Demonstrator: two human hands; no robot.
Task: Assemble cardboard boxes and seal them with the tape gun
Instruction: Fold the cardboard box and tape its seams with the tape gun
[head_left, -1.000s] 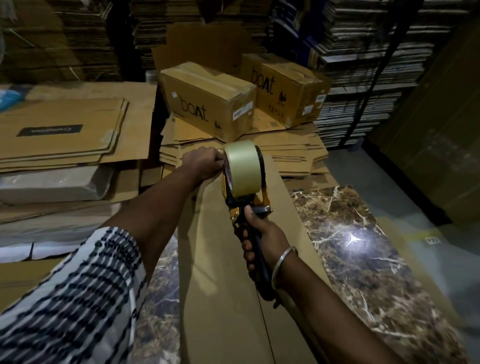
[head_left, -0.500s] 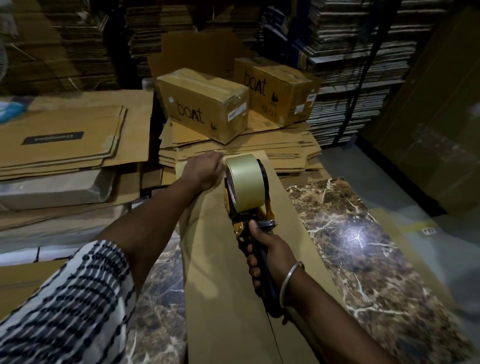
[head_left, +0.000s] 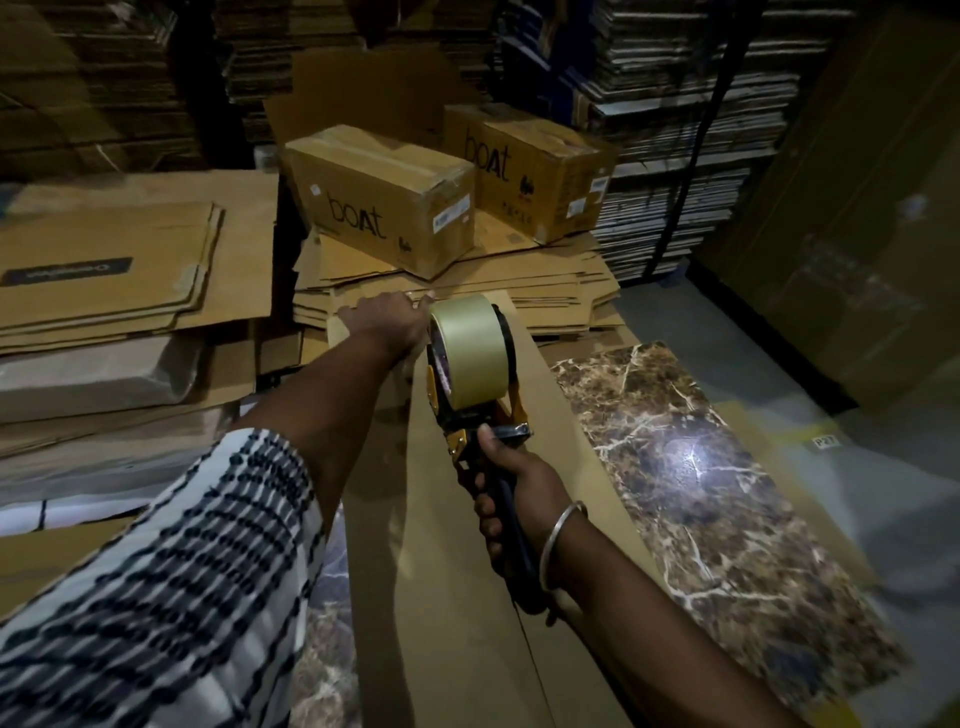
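I see the cardboard box (head_left: 457, 545) lying on the marbled surface (head_left: 701, 493), its long axis running from me toward the stacks of flat cardboard (head_left: 519, 291). The tape gun (head_left: 470, 374) stands on it, roll at the far end, handle pointing back at me. My right hand (head_left: 514, 486) grips the handle; my left hand (head_left: 387, 322) lies flat, pressing the box's far end beside the roll.

"boAt" on near sealed box (head_left: 363, 208), "boAt" on far box (head_left: 540, 176), "P27" floor label (head_left: 825, 442)
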